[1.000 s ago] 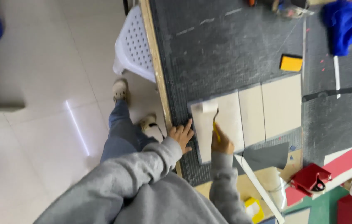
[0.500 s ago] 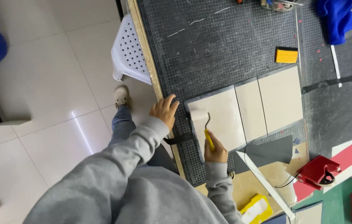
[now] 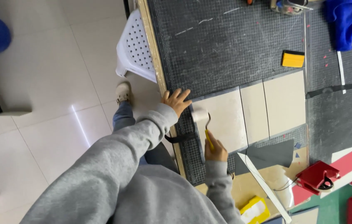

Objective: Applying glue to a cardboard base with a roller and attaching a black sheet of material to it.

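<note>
Fingers (image 3: 181, 96) of the left hand (image 3: 176, 101) were spread wide and lay flat on the near edge of the worktop (image 3: 226, 45), holding nothing, their tips just touching the corner of the nearest beige panel (image 3: 221, 120). Just right of them, the right hand (image 3: 215, 150) was wrapped tight around the yellow handle of a small roller (image 3: 200, 115), whose pale drum rested on that same panel between the two hands. Three beige panels lay side by side beyond the roller, the second (image 3: 253, 112) narrow and the third (image 3: 284, 101) wider. Farther right of the fingers sat one yellow-orange scraper (image 3: 292, 59) on the dark cutting mat, one grey sheet (image 3: 267, 154), one red tool (image 3: 317, 176) and one blue cloth (image 3: 348, 20). One white plastic stool (image 3: 134, 47) stood left of the fingers on the floor.
</note>
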